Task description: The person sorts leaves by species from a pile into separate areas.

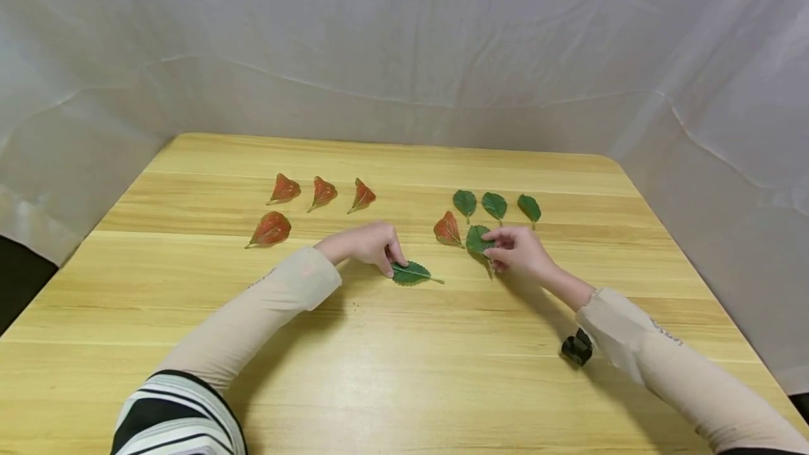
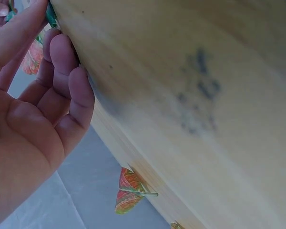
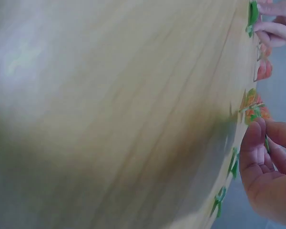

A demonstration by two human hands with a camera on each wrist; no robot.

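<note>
My left hand (image 1: 371, 241) pinches the tip of a green leaf (image 1: 412, 273) between thumb and forefinger, low over the table, with the leaf's stem pointing right. My right hand (image 1: 522, 251) pinches another green leaf (image 1: 478, 239) by its right edge, its stem hanging toward the table's front. Just left of that leaf lies a red leaf (image 1: 448, 229). The right wrist view has the thumb and fingertips (image 3: 255, 129) together, the leaf mostly hidden behind them. In the left wrist view, the other fingers (image 2: 63, 55) are curled beneath the forefinger.
Several red leaves (image 1: 285, 189) lie at the left of the wooden table (image 1: 404, 371), three in a back row and one in front. Three green leaves (image 1: 494, 205) form a row at the back right. A small black object (image 1: 576, 348) shows beside the right sleeve. Whitish sheeting (image 1: 404, 41) surrounds the table.
</note>
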